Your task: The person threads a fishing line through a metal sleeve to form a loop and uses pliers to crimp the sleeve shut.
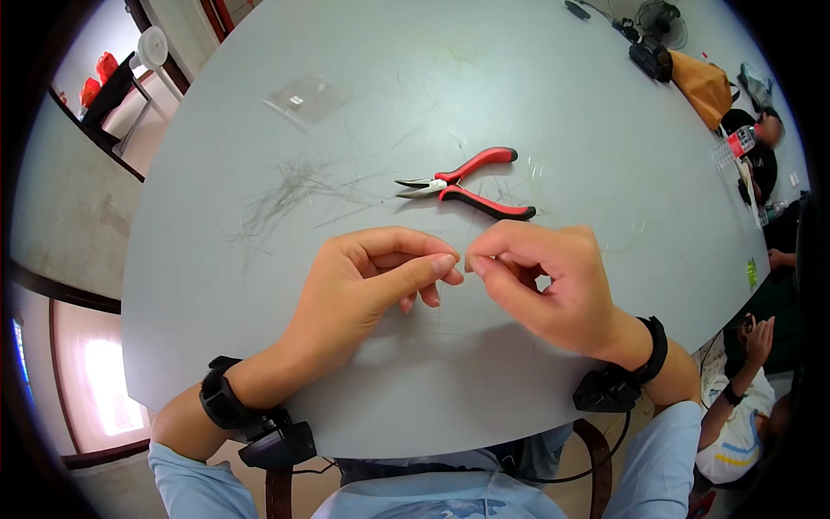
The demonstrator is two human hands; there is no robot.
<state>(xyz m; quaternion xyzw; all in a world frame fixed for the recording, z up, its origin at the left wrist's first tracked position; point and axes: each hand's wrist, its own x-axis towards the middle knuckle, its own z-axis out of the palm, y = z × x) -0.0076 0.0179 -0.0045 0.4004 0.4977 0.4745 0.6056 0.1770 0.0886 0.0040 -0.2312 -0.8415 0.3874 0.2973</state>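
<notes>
Over the near middle of the grey table (596, 112), my left hand (359, 277) is closed in a pinch of thumb and forefinger. Its fingertips almost meet those of my right hand (558, 272), which pinches in the same way. Whatever they hold is too fine to make out. Just beyond the hands lie pliers (446, 180) with red and black handles, their jaws slightly apart and pointing left. A loose heap of thin, wire-like metal pieces (290, 195) is spread to the left of the pliers. Farther back rests a small clear plastic bag (307, 97).
Black devices (278, 443) are strapped to my wrists, with cables hanging below. Along the right edge are an orange bag (699, 91), a plastic bottle (735, 145) and a small green object (751, 274). Another person's hand (761, 339) is at the right.
</notes>
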